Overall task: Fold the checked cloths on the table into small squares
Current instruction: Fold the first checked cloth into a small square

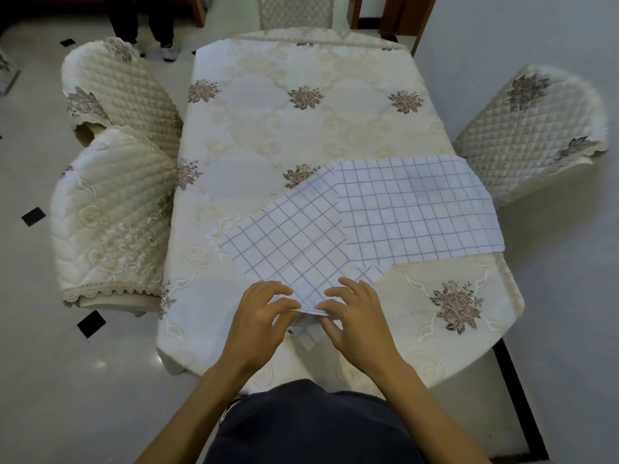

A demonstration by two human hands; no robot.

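We are looking at the nearer checked cloth (294, 242), white with thin blue lines, which is lying turned like a diamond on the near half of the bench (301, 128), with one corner pointing to 6 o'clock. At that corner the fabric is doubling over into a short folded edge, and a small piece of it is showing just below the fingers.

The left grip (264, 316) is pinching this corner from 7 o'clock, fingers curled onto the fold. The right grip (355, 313) is pinching it from 5 o'clock in the same way, so both are holding cloth and nearly touching each other.

The second checked cloth (415, 209) is lying flat at 3 o'clock, reaching the bench's right edge. It is meeting the first along a straight edge (which one is lying on top, we cannot tell).

A cream tablecloth (452, 306) with brown flower motifs is covering the bench. Chairs in quilted cream covers are standing around it: two at 9 o'clock (120, 88) (110, 209), one at 3 o'clock (532, 128) and one at 12 o'clock (294, 11). At 11 o'clock we are seeing the legs (144, 21) of another person standing on the pale floor (33, 279), which is carrying small black diamond tiles.
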